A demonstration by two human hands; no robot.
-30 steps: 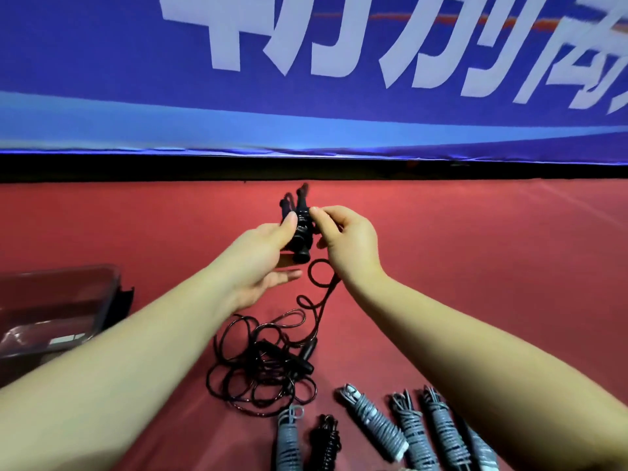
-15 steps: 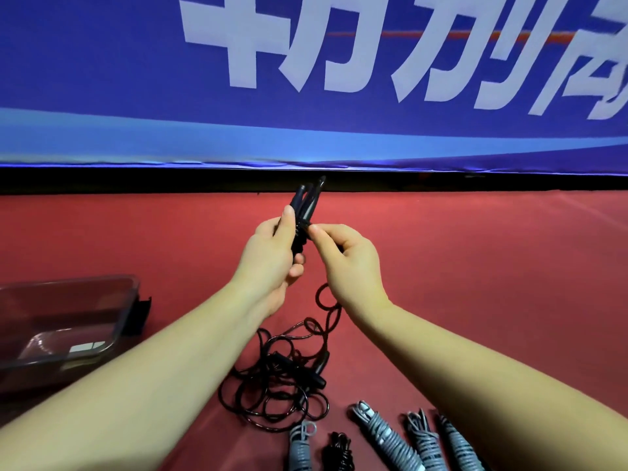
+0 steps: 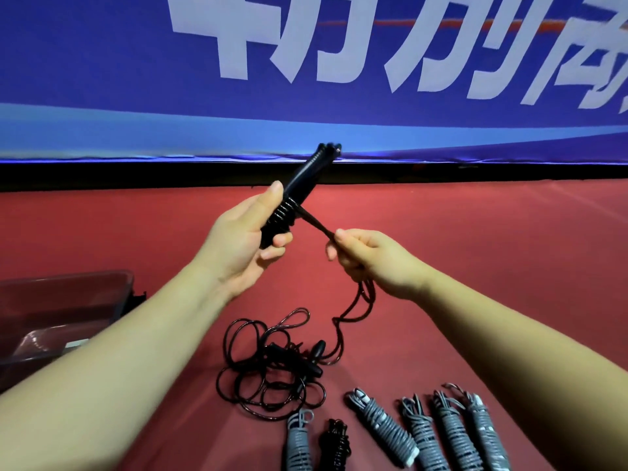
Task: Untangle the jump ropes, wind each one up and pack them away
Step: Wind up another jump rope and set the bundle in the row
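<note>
A person's left hand (image 3: 243, 241) grips a pair of black jump-rope handles (image 3: 300, 188) held together and tilted up and away, fingers curled round them, with a few turns of cord wrapped on. The right hand (image 3: 372, 258) pinches the black cord (image 3: 314, 220) taut just beside the wraps; the rest trails down to a loose tangle (image 3: 272, 372) on the red surface (image 3: 492, 260). Wound grey ropes (image 3: 424, 431) lie in a row nearer the camera, and a clear bin (image 3: 64, 311) sits to the left. Winding looks under way. The next turn likely calls for steady tension, and for slack freed from the tangle.
</note>
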